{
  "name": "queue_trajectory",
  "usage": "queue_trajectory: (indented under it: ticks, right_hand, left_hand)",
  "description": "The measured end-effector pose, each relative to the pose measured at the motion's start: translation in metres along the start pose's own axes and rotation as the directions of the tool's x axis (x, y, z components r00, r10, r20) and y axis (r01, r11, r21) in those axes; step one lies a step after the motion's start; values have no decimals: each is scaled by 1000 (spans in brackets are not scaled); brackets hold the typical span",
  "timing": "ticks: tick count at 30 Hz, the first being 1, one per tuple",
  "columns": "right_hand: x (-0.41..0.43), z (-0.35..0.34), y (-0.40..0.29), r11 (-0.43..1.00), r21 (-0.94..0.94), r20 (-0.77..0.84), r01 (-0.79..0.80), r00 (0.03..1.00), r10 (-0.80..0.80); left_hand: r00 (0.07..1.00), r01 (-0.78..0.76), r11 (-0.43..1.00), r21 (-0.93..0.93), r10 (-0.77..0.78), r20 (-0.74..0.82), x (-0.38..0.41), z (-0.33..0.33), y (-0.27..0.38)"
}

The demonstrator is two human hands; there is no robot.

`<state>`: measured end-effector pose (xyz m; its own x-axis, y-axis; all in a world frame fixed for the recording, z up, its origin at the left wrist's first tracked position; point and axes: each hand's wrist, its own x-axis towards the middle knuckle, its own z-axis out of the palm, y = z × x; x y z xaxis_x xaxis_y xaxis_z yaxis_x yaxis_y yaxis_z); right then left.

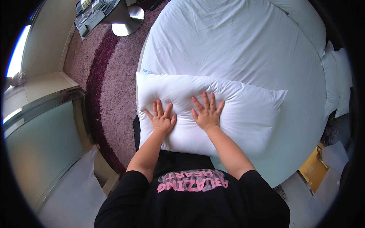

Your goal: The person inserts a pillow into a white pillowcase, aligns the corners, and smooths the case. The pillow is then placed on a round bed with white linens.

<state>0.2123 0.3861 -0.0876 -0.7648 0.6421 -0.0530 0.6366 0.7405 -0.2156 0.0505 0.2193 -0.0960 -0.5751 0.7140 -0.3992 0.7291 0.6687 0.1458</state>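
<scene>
A white pillow (245,114) lies flat across the near side of a bed in a white sheet (222,42). My left hand (162,121) presses palm down on the pillow's left part, fingers spread. Just right of the pillow's middle, my right hand (207,114) also rests palm down with its fingers apart. The pillow's surface dips and creases around both hands. A small label (145,71) sticks out at its far left corner. Neither hand grasps anything.
More white pillows (332,82) stand at the bed's right edge, and white bedding (308,20) lies at the far right. Left of the bed runs a purple striped carpet (114,85). A small table (97,20) with a telephone and cables stands far left, a frosted glass panel (48,142) nearer.
</scene>
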Motion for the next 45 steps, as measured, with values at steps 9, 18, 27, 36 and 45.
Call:
queue_trajectory:
  ticks: [9,18,27,36,45]
  right_hand:
    - [25,-18,1,1000,-28,311,-14,950,23]
    - [-29,-84,32,996,38,256,-86,964,73]
    - [100,-79,61,980,-63,398,-187,896,197]
    - [85,-110,22,985,116,444,-128,894,63]
    - [10,-217,-111,963,191,161,188,962,-220]
  left_hand:
    - [985,13,1000,-12,-11,170,14,-14,6]
    - [992,23,956,-293,-57,-110,-26,-34,-9]
    - [642,-130,746,-653,566,518,-128,-25,15]
    - [503,-231,868,-439,493,710,-96,-29,17]
    - [867,-497,664,-559,411,-283,-54,-232,-22]
